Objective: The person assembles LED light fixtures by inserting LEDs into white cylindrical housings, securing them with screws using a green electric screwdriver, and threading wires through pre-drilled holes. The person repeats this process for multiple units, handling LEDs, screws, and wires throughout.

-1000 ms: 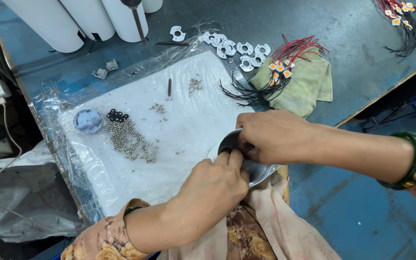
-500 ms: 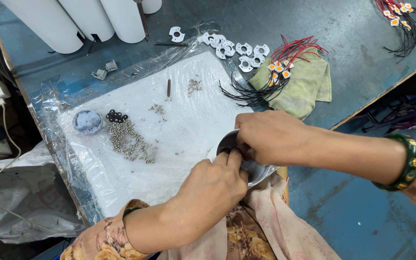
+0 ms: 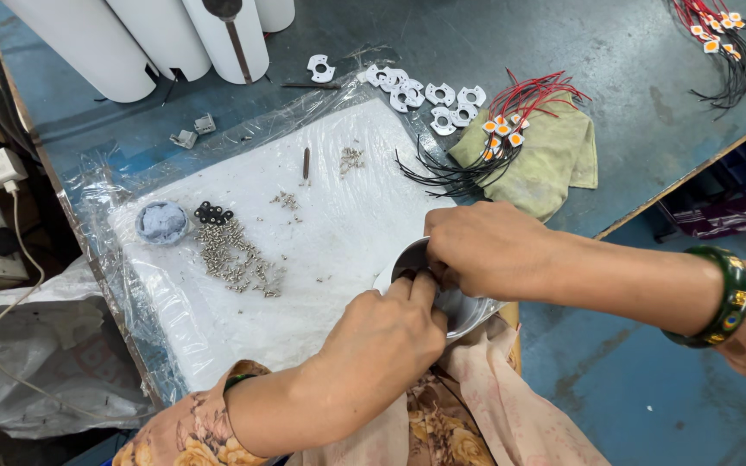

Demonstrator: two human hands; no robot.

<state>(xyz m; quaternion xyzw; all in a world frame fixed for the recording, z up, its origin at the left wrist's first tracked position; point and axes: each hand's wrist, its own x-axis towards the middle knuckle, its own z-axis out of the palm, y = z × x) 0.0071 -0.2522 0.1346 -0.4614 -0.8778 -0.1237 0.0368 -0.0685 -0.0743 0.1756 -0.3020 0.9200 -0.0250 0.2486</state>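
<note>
Head view: your left hand (image 3: 390,332) and right hand (image 3: 487,250) both pinch the shiny metal reflector cup (image 3: 442,298) at the pad's (image 3: 338,242) 5 o'clock edge. Likely light, stiff, slippery, thin-walled; grip its rim.

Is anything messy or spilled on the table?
A little. The small screws lie in a loose heap on the white sheet, with a few strays scattered toward its middle. Nothing looks broken. Both hands, left and right, are on a shiny metal bowl at the table edge.

Bare white pad (image 3: 347,250) — screws (image 3: 235,255) leftward
</note>
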